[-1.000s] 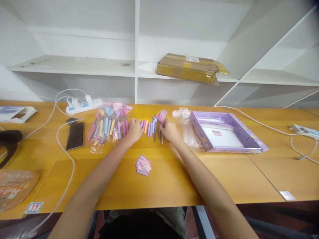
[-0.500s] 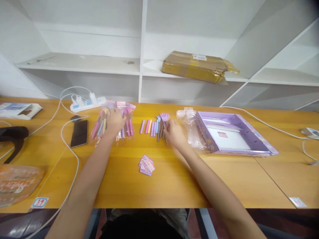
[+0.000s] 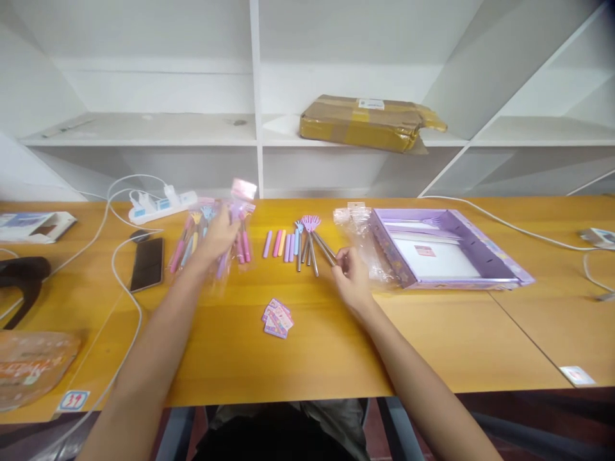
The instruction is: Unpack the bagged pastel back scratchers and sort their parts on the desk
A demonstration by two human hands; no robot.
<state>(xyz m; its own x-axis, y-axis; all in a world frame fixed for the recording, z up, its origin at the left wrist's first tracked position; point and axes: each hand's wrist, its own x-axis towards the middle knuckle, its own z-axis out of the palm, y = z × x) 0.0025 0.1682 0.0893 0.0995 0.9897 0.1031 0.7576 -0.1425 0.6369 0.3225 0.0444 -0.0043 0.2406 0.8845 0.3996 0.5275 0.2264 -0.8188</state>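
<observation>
Left of the purple box (image 3: 475,246), the right grip (image 3: 336,261) pinches metal rods (image 3: 325,249). Farther left, the left grip (image 3: 221,234) clasps a bagged scratcher (image 3: 236,210).

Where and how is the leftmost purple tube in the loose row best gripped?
The purple tube is probably best pinched mid-length from above, across its long sides: it lies flat and slender, with a gap before the pink tube.
</observation>
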